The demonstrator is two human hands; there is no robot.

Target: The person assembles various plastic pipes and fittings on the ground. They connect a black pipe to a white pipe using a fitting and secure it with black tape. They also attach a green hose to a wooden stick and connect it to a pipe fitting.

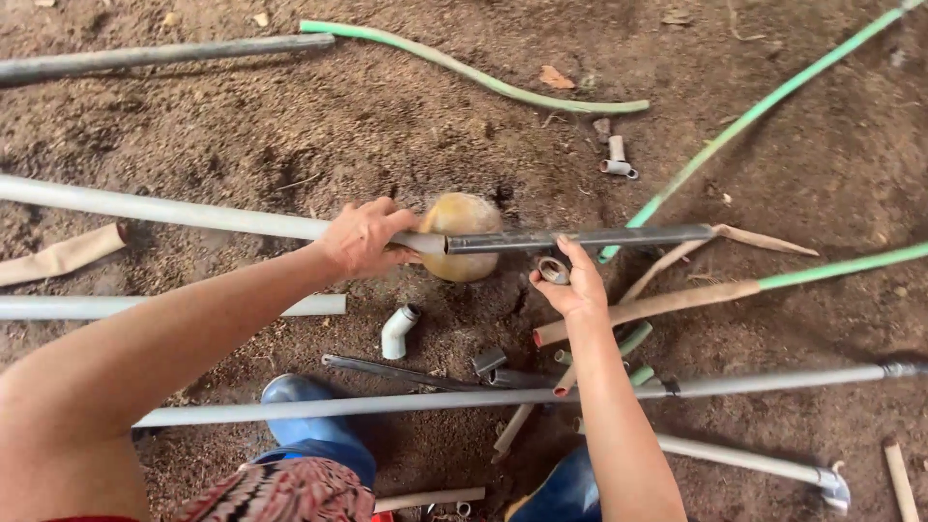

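Fingers: left hand [362, 237] is wrapped tight around the long pale grey plastic pipe [145, 207], just at its end; right hand [572, 285] pinches a small grey ring-shaped pipe coupling [554, 270] between thumb and fingertips.
Place of the pipe: it lies level above the ground, and its end meets the dark grey narrower pipe [580, 238] over a round brown stone [462, 237].
Place of the coupling: just under the dark pipe, near the joint but apart from it.
Step in hand: I judge that the 2 pipe ends are held in line while the coupling is kept ready beside them.
Next move asks for: a free pipe end, because the coupling cannot go on while the ends touch; also a steady left grip.
Around: white plastic elbow fitting [397, 330] on the soil; long grey pipe [503, 396] across the foreground; green hose [474, 70] curving at the top; 2 blue rubber boots [314, 416] below.
In the way: loose pipe offcuts [599, 333] crowd under the right wrist; the stone sits close against the joint.
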